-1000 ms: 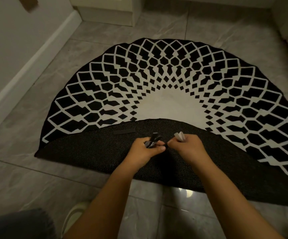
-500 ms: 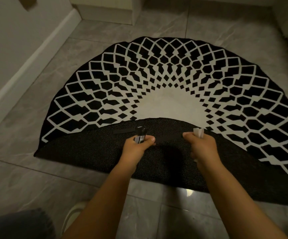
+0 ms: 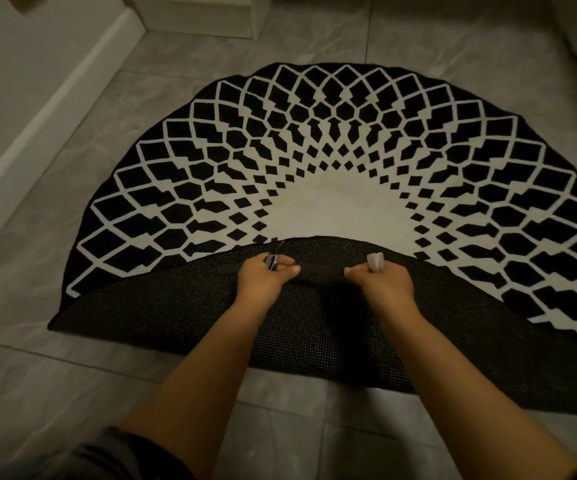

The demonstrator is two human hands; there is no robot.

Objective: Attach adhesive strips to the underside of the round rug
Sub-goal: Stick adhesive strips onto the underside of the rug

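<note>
The round black-and-white rug (image 3: 342, 140) lies on the floor with its near half folded back, so the dark mesh underside (image 3: 162, 306) faces up. A black adhesive strip (image 3: 321, 269) stretches across the underside between my two hands. My left hand (image 3: 263, 277) pinches its left end and also holds a bundle of spare strips (image 3: 274, 256). My right hand (image 3: 384, 284) pinches the right end and grips white backing paper (image 3: 374, 262). Another black strip (image 3: 229, 270) lies stuck on the underside just left of my left hand.
Grey floor tiles (image 3: 55, 386) surround the rug. A white skirting board (image 3: 38, 123) and wall run along the left. A pale cabinet base (image 3: 193, 15) stands at the back. My knee in dark cloth (image 3: 114, 459) shows at the bottom left.
My hands have drawn apart, from touching to wide, stretching the black strip out between them and lowering it toward the underside near the fold.
</note>
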